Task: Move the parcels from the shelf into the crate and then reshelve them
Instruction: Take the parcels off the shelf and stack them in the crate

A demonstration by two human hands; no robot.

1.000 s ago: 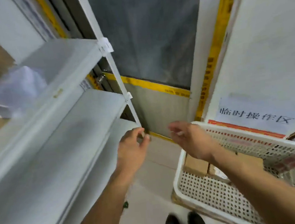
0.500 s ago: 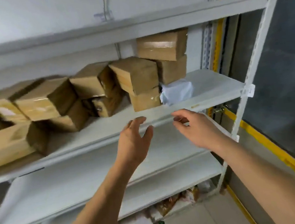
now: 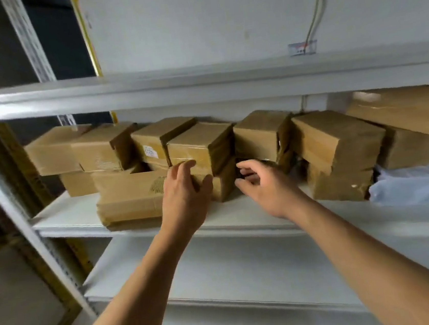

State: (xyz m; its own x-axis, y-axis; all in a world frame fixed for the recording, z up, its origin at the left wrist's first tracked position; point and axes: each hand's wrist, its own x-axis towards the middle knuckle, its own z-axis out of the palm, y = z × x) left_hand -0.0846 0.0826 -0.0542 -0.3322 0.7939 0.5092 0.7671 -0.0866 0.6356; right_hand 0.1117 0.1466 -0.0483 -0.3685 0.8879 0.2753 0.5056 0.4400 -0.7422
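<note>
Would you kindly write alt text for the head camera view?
Both hands, left hand and right hand, reach for brown taped parcels stacked two high along a white metal shelf; a white plastic bag lies at the right.

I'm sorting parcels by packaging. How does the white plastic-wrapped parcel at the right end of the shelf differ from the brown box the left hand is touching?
The white parcel is a soft, crumpled plastic bag; the brown box is a rigid, square-edged, taped carton. The white parcel lies directly on the shelf; the brown box sits stacked on another box. The left hand touches the brown box; nothing touches the white parcel. Both are on the same shelf.
</note>
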